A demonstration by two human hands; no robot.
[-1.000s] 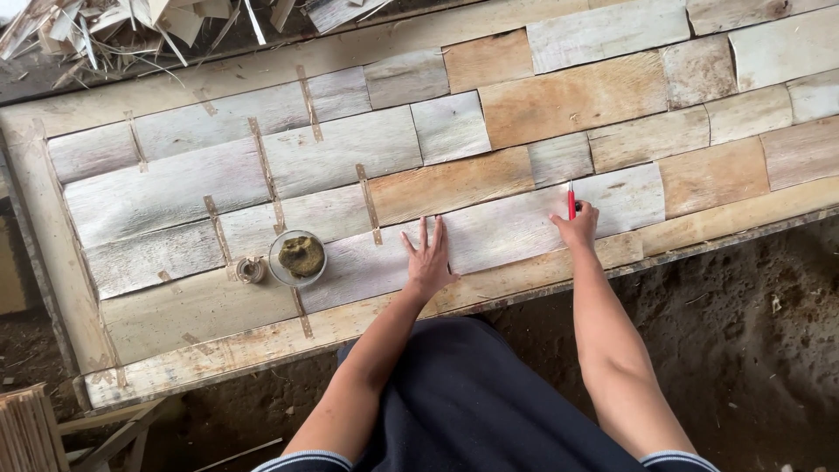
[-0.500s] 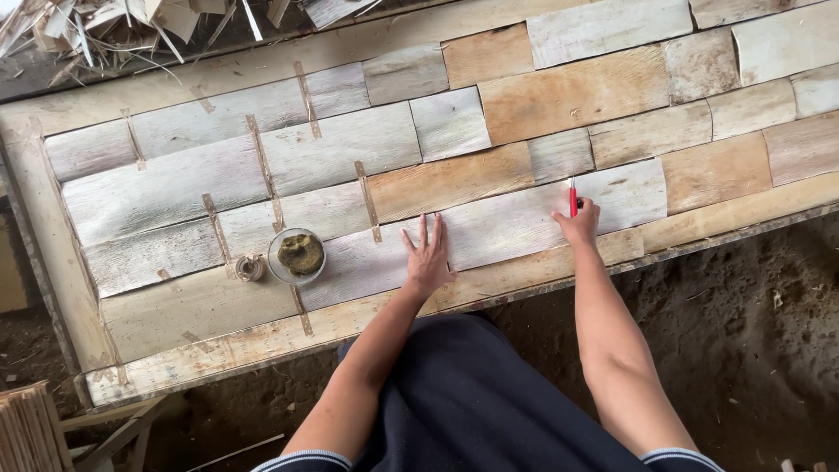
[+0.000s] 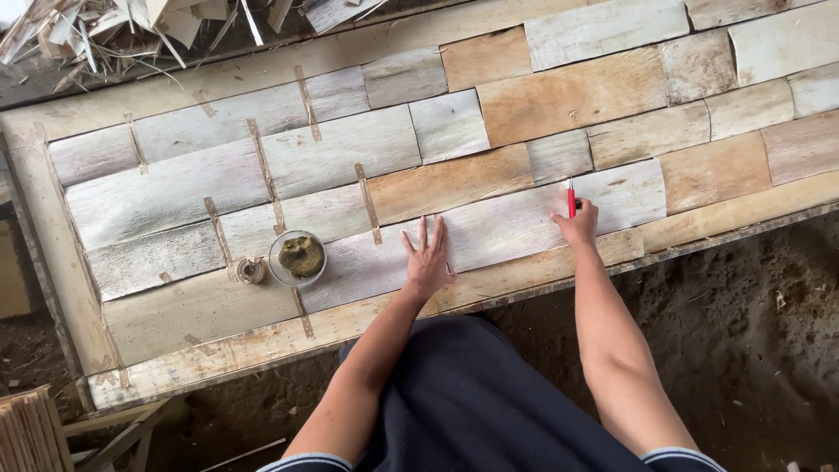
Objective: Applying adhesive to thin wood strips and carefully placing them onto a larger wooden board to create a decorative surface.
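My left hand (image 3: 427, 260) lies flat, fingers spread, on a long pale veneer sheet (image 3: 516, 225) near the front of the wooden board (image 3: 52, 201). My right hand (image 3: 577, 224) rests further right on the same sheet and grips a small red cutter (image 3: 572, 197), its tip pointing away from me at the sheet's upper edge. The board is covered with a patchwork of pale grey and tan veneer pieces, some joined by thin strips of brown tape (image 3: 368, 202).
A small bowl of greenish-brown paste (image 3: 298, 258) and a little tape roll (image 3: 252, 270) sit on the board left of my left hand. Wood scraps (image 3: 131, 26) pile behind the board. Dirt ground (image 3: 752, 323) lies below; stacked slats (image 3: 31, 433) at bottom left.
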